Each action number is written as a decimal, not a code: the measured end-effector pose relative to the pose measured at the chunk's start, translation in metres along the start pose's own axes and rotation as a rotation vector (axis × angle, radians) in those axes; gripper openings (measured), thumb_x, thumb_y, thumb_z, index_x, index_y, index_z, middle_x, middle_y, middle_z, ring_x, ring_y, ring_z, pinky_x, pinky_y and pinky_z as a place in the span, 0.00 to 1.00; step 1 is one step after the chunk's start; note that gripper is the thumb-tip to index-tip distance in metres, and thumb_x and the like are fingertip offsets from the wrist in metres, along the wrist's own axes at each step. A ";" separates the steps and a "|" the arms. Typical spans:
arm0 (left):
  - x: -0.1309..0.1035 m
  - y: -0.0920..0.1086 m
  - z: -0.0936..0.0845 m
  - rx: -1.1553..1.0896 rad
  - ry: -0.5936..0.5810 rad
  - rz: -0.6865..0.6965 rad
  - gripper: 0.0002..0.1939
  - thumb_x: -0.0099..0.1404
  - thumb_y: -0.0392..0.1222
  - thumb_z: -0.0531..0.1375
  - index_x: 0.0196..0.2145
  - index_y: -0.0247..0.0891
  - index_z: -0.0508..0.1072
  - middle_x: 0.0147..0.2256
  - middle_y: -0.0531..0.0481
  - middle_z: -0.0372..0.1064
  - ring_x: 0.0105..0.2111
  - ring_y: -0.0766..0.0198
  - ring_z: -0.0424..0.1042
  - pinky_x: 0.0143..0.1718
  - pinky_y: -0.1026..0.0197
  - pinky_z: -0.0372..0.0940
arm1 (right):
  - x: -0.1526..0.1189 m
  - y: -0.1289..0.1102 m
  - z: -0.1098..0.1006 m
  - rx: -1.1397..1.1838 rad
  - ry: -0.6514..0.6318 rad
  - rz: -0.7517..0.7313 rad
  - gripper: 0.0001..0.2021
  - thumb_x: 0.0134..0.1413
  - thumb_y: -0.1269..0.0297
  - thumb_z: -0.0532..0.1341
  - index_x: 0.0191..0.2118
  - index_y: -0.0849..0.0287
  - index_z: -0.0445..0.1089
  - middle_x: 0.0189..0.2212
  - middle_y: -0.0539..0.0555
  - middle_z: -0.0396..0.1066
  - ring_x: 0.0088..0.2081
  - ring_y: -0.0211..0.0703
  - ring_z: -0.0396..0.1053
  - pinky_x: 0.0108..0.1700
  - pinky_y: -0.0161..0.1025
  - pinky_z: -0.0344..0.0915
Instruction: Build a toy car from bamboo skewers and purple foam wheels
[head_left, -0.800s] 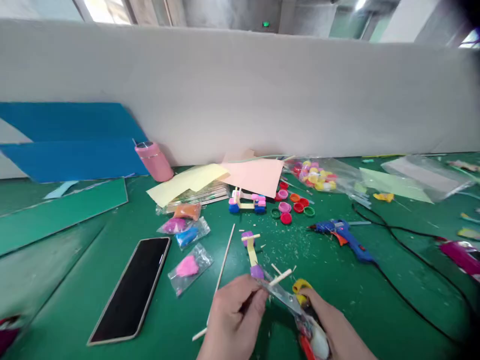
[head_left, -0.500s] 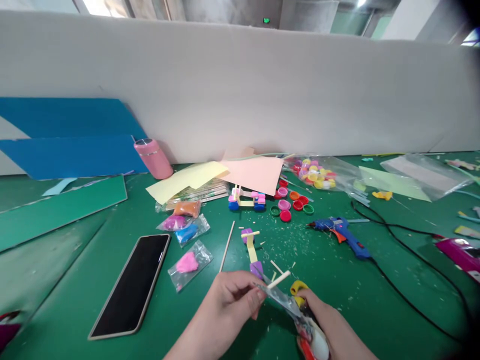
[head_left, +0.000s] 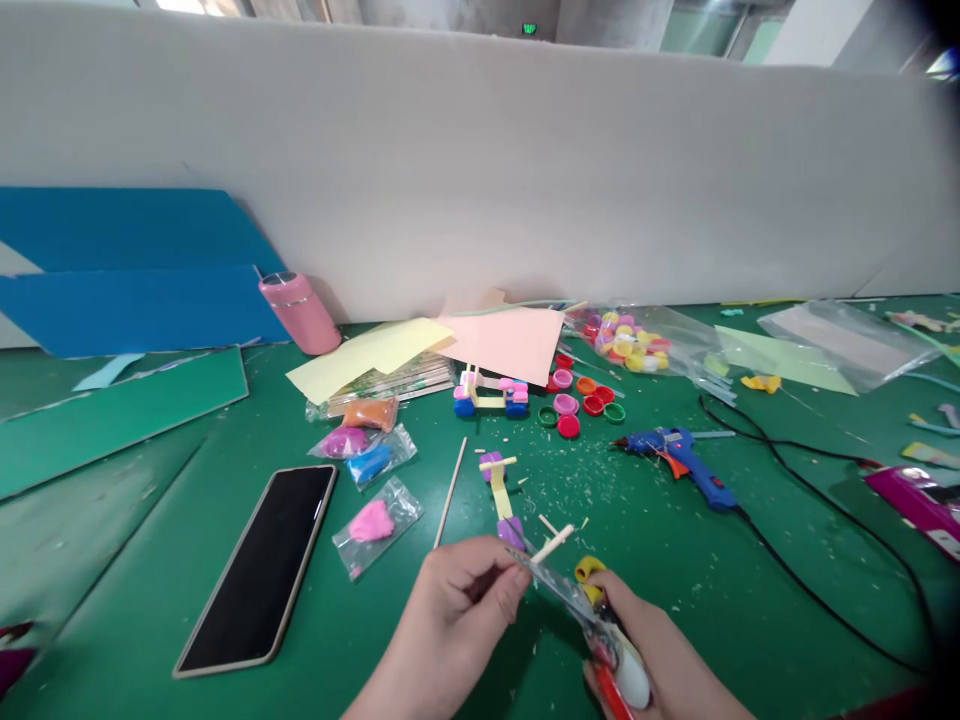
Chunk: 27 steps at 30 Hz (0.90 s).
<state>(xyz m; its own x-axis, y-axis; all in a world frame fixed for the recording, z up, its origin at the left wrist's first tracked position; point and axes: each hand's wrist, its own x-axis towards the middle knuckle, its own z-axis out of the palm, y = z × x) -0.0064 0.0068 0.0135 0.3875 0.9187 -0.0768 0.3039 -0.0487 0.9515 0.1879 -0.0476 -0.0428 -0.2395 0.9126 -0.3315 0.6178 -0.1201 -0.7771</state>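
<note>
My left hand (head_left: 469, 605) pinches a short pale wooden stick (head_left: 553, 543) between thumb and fingers. My right hand (head_left: 652, 640) grips scissors (head_left: 619, 650) with yellow, white and red handles, and their blades point up and left to the stick by my left fingertips. Whether the blades touch the stick's wood on both sides, I cannot tell. Just beyond the blades lies a small piece made of a pale strip with purple blocks (head_left: 501, 495) at its ends. Small stick offcuts lie near it. A longer thin stick (head_left: 451, 490) rests left of that piece.
A phone (head_left: 259, 570) and bags of clay (head_left: 375, 522) lie to the left. Farther back are a small blue-and-pink model (head_left: 491, 393), loose bottle caps (head_left: 567, 404) and coloured paper (head_left: 506, 343). A blue glue gun (head_left: 682, 460) with a black cord lies right. A pink cup (head_left: 301, 315) stands by the white partition.
The view has shifted slightly, so the table things appear a little higher and to the left. Both hands keep their hold on the stick and the scissors, with little movement.
</note>
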 end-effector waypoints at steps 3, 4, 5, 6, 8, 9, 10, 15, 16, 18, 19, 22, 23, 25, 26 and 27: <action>-0.002 -0.004 0.005 0.086 0.061 0.026 0.13 0.60 0.38 0.51 0.19 0.36 0.65 0.17 0.54 0.59 0.18 0.68 0.58 0.19 0.68 0.54 | 0.001 0.004 0.003 -0.006 -0.001 0.011 0.14 0.37 0.71 0.57 0.35 0.57 0.56 0.24 0.48 0.66 0.23 0.38 0.60 0.24 0.32 0.55; -0.002 -0.005 0.008 0.140 0.115 0.067 0.12 0.60 0.37 0.51 0.21 0.36 0.66 0.18 0.53 0.60 0.19 0.68 0.59 0.20 0.68 0.55 | 0.001 0.005 0.003 -0.017 0.012 0.003 0.14 0.37 0.72 0.57 0.35 0.57 0.56 0.24 0.48 0.66 0.24 0.38 0.60 0.24 0.32 0.55; -0.003 -0.007 0.010 0.186 0.172 0.119 0.11 0.60 0.36 0.51 0.22 0.36 0.67 0.19 0.52 0.61 0.20 0.68 0.59 0.21 0.68 0.55 | 0.001 0.005 0.003 -0.028 0.023 -0.006 0.14 0.38 0.72 0.56 0.35 0.57 0.57 0.25 0.48 0.66 0.24 0.38 0.61 0.25 0.32 0.55; -0.004 -0.008 0.012 0.217 0.218 0.169 0.10 0.60 0.35 0.51 0.22 0.36 0.68 0.20 0.52 0.62 0.20 0.68 0.60 0.22 0.68 0.55 | 0.001 0.005 0.003 -0.036 0.034 -0.015 0.13 0.38 0.72 0.56 0.35 0.57 0.57 0.26 0.48 0.66 0.24 0.38 0.61 0.25 0.31 0.56; -0.004 -0.009 0.013 0.217 0.230 0.201 0.11 0.60 0.35 0.52 0.22 0.36 0.67 0.19 0.53 0.60 0.19 0.68 0.58 0.21 0.68 0.54 | 0.000 0.004 0.002 -0.050 0.052 -0.037 0.13 0.39 0.72 0.56 0.36 0.56 0.57 0.27 0.48 0.66 0.25 0.38 0.60 0.26 0.31 0.57; -0.004 -0.009 0.011 0.183 0.197 0.180 0.12 0.60 0.35 0.51 0.21 0.35 0.67 0.18 0.54 0.58 0.18 0.69 0.56 0.20 0.67 0.53 | 0.000 0.003 0.001 -0.053 0.059 -0.053 0.14 0.40 0.72 0.56 0.37 0.56 0.57 0.27 0.48 0.65 0.25 0.38 0.60 0.27 0.31 0.58; -0.003 -0.008 0.009 0.131 0.142 0.140 0.12 0.60 0.37 0.51 0.20 0.35 0.67 0.17 0.54 0.56 0.18 0.69 0.55 0.19 0.67 0.52 | -0.001 0.002 0.000 -0.054 0.066 -0.067 0.15 0.40 0.71 0.56 0.38 0.56 0.57 0.28 0.48 0.65 0.26 0.38 0.60 0.28 0.31 0.58; -0.002 -0.002 -0.004 -0.097 -0.095 -0.023 0.13 0.61 0.41 0.51 0.22 0.35 0.67 0.18 0.55 0.55 0.19 0.69 0.54 0.20 0.67 0.50 | -0.003 0.001 0.001 -0.035 0.029 -0.023 0.17 0.37 0.70 0.59 0.38 0.57 0.56 0.27 0.48 0.65 0.26 0.38 0.60 0.27 0.31 0.57; -0.002 -0.002 -0.005 -0.086 -0.092 -0.023 0.13 0.61 0.41 0.51 0.21 0.35 0.66 0.18 0.55 0.54 0.19 0.69 0.53 0.20 0.66 0.50 | -0.003 0.003 0.001 -0.025 0.010 -0.002 0.17 0.37 0.70 0.59 0.37 0.57 0.56 0.26 0.48 0.64 0.25 0.38 0.60 0.26 0.31 0.56; -0.002 -0.001 -0.003 -0.023 -0.043 0.006 0.14 0.61 0.41 0.51 0.19 0.36 0.64 0.18 0.56 0.54 0.19 0.69 0.53 0.20 0.66 0.50 | -0.003 0.005 0.003 -0.003 -0.008 0.020 0.15 0.37 0.71 0.58 0.35 0.57 0.56 0.24 0.47 0.65 0.24 0.38 0.59 0.24 0.31 0.54; -0.003 -0.001 -0.001 0.015 -0.010 0.026 0.14 0.61 0.40 0.50 0.19 0.37 0.63 0.18 0.56 0.53 0.19 0.69 0.52 0.20 0.66 0.50 | -0.004 0.006 0.003 0.006 -0.006 0.020 0.14 0.37 0.71 0.58 0.35 0.56 0.56 0.24 0.47 0.65 0.23 0.37 0.59 0.24 0.31 0.54; -0.004 -0.003 0.005 0.104 0.076 0.069 0.12 0.61 0.38 0.50 0.20 0.37 0.65 0.18 0.56 0.54 0.19 0.69 0.52 0.20 0.67 0.50 | -0.005 0.007 0.003 -0.003 0.025 -0.011 0.13 0.39 0.72 0.57 0.34 0.56 0.56 0.24 0.47 0.65 0.23 0.37 0.60 0.24 0.31 0.54; -0.005 -0.003 0.006 0.124 0.099 0.075 0.12 0.61 0.38 0.50 0.21 0.37 0.65 0.18 0.56 0.54 0.19 0.69 0.52 0.20 0.66 0.50 | -0.005 0.006 0.003 -0.013 0.038 -0.021 0.13 0.39 0.72 0.57 0.34 0.56 0.57 0.24 0.47 0.65 0.23 0.37 0.60 0.24 0.31 0.54; -0.006 -0.003 0.006 0.140 0.116 0.081 0.12 0.61 0.37 0.50 0.21 0.36 0.65 0.18 0.56 0.54 0.19 0.69 0.52 0.20 0.66 0.50 | -0.006 0.005 0.002 -0.029 0.057 -0.031 0.14 0.39 0.72 0.56 0.36 0.56 0.57 0.25 0.47 0.65 0.24 0.37 0.60 0.25 0.31 0.55; -0.006 -0.003 0.004 0.122 0.099 0.077 0.12 0.61 0.37 0.50 0.21 0.36 0.65 0.18 0.56 0.54 0.19 0.69 0.52 0.21 0.66 0.50 | -0.006 0.004 0.002 -0.036 0.066 -0.034 0.15 0.39 0.72 0.57 0.37 0.56 0.57 0.26 0.47 0.65 0.25 0.37 0.60 0.26 0.30 0.56; -0.006 -0.003 0.002 0.083 0.062 0.063 0.12 0.61 0.38 0.51 0.21 0.36 0.65 0.19 0.56 0.54 0.20 0.69 0.52 0.21 0.66 0.50 | -0.006 0.004 0.003 -0.040 0.075 -0.035 0.17 0.39 0.72 0.57 0.39 0.55 0.56 0.26 0.47 0.65 0.25 0.37 0.60 0.26 0.30 0.56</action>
<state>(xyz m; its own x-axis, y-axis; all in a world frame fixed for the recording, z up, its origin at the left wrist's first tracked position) -0.0080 0.0003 0.0106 0.3548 0.9350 0.0036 0.3529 -0.1375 0.9255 0.1895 -0.0548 -0.0456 -0.2057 0.9429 -0.2620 0.6396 -0.0731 -0.7652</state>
